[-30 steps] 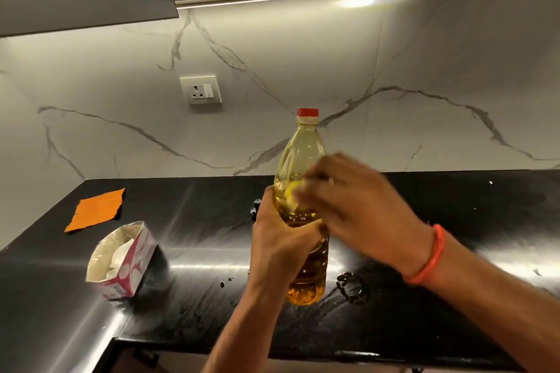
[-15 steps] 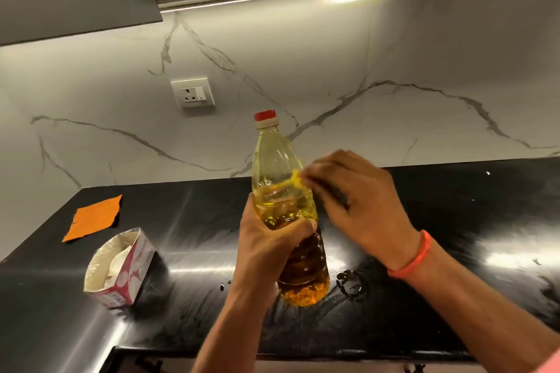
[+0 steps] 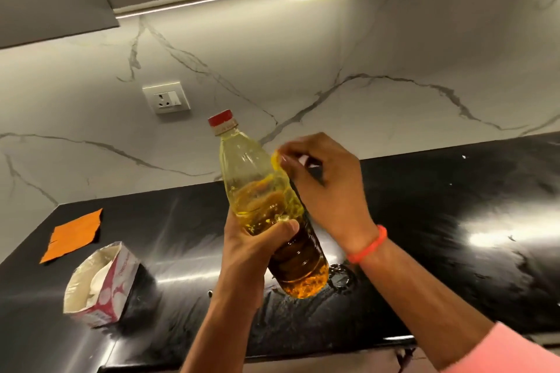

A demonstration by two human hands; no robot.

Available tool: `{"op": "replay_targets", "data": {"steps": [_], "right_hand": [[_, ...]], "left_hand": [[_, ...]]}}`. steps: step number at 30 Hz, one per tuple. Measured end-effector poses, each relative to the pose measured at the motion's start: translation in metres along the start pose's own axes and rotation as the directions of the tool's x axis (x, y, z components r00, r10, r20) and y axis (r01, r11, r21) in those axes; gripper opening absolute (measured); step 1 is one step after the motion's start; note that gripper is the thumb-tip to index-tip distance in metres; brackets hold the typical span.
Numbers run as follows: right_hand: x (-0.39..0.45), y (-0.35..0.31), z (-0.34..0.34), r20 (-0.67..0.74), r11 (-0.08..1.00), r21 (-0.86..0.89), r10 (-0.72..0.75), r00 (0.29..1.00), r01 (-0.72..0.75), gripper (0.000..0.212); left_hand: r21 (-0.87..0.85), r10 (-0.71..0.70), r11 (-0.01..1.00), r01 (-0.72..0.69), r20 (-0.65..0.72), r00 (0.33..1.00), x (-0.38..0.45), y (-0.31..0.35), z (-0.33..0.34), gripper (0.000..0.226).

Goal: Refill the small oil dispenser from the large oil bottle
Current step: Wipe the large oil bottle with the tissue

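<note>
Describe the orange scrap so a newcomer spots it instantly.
Start at the black counter and go to its far left corner, under the wall socket. The orange scrap lies flat there, behind the open carton; it is the only flat orange thing.

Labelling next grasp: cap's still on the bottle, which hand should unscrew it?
Probably right. The left hand grips the bottle mid-body, steadying it; the right hand, nearer the cap, only pinches a yellow strip.

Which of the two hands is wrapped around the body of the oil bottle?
The left hand grips the clear oil bottle; the right hand only pinches something yellow.
</note>
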State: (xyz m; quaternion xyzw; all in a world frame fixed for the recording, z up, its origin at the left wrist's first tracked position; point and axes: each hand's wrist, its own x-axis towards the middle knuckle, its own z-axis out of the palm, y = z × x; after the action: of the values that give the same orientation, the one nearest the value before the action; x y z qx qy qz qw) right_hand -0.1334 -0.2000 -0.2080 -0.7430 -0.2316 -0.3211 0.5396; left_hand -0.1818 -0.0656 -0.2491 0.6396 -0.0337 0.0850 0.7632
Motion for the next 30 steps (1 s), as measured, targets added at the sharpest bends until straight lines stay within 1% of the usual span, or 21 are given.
{"op": "replay_targets", "data": {"steps": [1, 2, 4, 5, 7, 9, 11, 13, 15, 16, 18, 20, 22, 24, 25, 27, 28, 30], "right_hand": [[0.010, -0.003, 0.000, 0.011, 0.997, 0.074, 0.025, 1.000, -0.026, 0.010], [0.019, -0.004, -0.001, 0.048, 0.979, 0.187, 0.077, 0.996, -0.084, 0.013], [0.028, 0.001, -0.006, 0.199, 0.880, 0.405, 0.181, 0.963, -0.249, 0.016], [0.028, 0.008, -0.010, 0.276, 0.846, 0.437, 0.196, 0.941, -0.305, 0.017], [0.015, 0.023, -0.015, 0.381, 0.849, 0.385, 0.211, 0.900, -0.362, 0.017], [-0.014, 0.039, -0.017, 0.431, 0.815, 0.375, 0.268, 0.861, -0.441, 0.017], [-0.044, 0.049, -0.019, 0.429, 0.759, 0.390, 0.351, 0.832, -0.522, 0.016], [-0.070, 0.052, -0.020, 0.377, 0.741, 0.406, 0.398, 0.836, -0.535, 0.012], [-0.087, 0.047, -0.016, 0.290, 0.767, 0.421, 0.391, 0.874, -0.483, 0.014], [-0.090, 0.040, -0.013, 0.247, 0.807, 0.405, 0.355, 0.902, -0.429, 0.013], [-0.087, 0.022, -0.003, 0.185, 0.902, 0.324, 0.236, 0.954, -0.286, 0.011], [-0.074, 0.004, 0.007, 0.118, 0.976, 0.170, 0.119, 0.986, -0.138, 0.011], [-0.056, -0.010, 0.012, 0.027, 0.998, 0.051, 0.039, 0.999, -0.041, 0.012], [-0.048, -0.016, 0.014, -0.021, 0.999, -0.008, -0.045, 0.999, 0.045, 0.010], [-0.049, -0.014, 0.013, -0.020, 0.994, -0.038, -0.099, 0.995, 0.098, 0.009], [-0.060, -0.002, 0.009, 0.035, 0.977, -0.105, -0.182, 0.983, 0.184, 0.007], [-0.069, 0.006, 0.006, 0.073, 0.971, -0.134, -0.192, 0.979, 0.200, 0.007], [-0.088, 0.021, 0.000, 0.126, 0.971, -0.164, -0.153, 0.980, 0.173, 0.009]], "left_hand": [[0.001, -0.002, 1.000, 0.002, 0.028, 1.000, -0.001, -0.002, 0.002, 0.079], [-0.002, -0.001, 1.000, 0.001, 0.051, 0.999, -0.003, -0.002, 0.003, 0.078], [-0.038, 0.006, 0.999, -0.003, 0.075, 0.997, -0.005, -0.001, 0.003, 0.076], [-0.062, 0.014, 0.998, -0.009, 0.075, 0.997, -0.006, 0.001, 0.001, 0.073], [-0.104, 0.037, 0.994, -0.030, 0.069, 0.997, -0.006, 0.006, -0.002, 0.065], [-0.105, 0.067, 0.993, -0.060, 0.060, 0.996, -0.003, 0.012, -0.007, 0.055], [-0.061, 0.079, 0.995, -0.079, 0.010, 0.997, -0.001, 0.018, -0.010, 0.055], [-0.006, 0.078, 0.997, -0.079, -0.071, 0.994, 0.002, 0.019, -0.010, 0.062], [0.013, 0.069, 0.998, -0.068, -0.173, 0.982, 0.006, 0.018, -0.010, 0.064], [0.013, 0.061, 0.998, -0.060, -0.222, 0.973, 0.008, 0.017, -0.008, 0.068], [0.025, 0.068, 0.998, -0.063, -0.287, 0.956, 0.009, 0.015, -0.001, 0.073], [0.040, 0.093, 0.996, -0.085, -0.293, 0.951, 0.008, 0.013, 0.009, 0.064], [0.001, 0.097, 0.995, -0.101, -0.307, 0.947, 0.006, 0.013, 0.017, 0.054], [-0.057, 0.076, 0.993, -0.102, -0.347, 0.935, 0.008, 0.016, 0.022, 0.047], [-0.061, 0.071, 0.993, -0.100, -0.367, 0.928, 0.011, 0.018, 0.022, 0.044], [-0.034, 0.075, 0.995, -0.097, -0.403, 0.912, 0.018, 0.023, 0.020, 0.038], [-0.019, 0.078, 0.995, -0.094, -0.420, 0.904, 0.020, 0.026, 0.018, 0.039], [0.009, 0.085, 0.996, -0.091, -0.444, 0.892, 0.024, 0.029, 0.015, 0.049]]}}
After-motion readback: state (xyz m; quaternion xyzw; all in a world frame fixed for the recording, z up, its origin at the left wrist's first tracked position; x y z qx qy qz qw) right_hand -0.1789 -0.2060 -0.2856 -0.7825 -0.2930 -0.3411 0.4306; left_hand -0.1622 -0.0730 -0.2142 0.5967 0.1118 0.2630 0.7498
